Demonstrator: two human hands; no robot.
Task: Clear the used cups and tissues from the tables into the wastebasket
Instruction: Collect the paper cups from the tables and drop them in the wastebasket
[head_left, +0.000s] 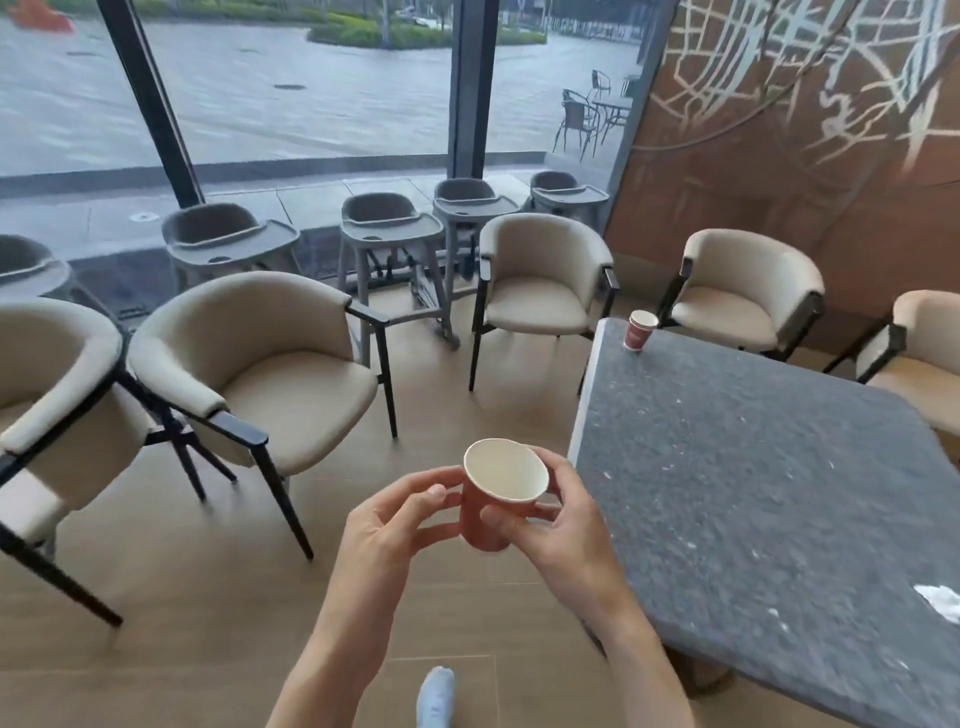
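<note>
Red paper cup (491, 519) gripped by both hands (558, 525); second cup (639, 331) and one tissue (940, 600) on the table (753, 467).

The single head-worn view looks forward and down from standing height, close over the hands, with the tabletop (753, 467) at right and windows far ahead.

Showing two red paper cups (491, 501) (639, 330), one tissue (939, 601), one table (753, 467), five beige armchairs (270, 374), five grey high chairs (387, 228).
</note>
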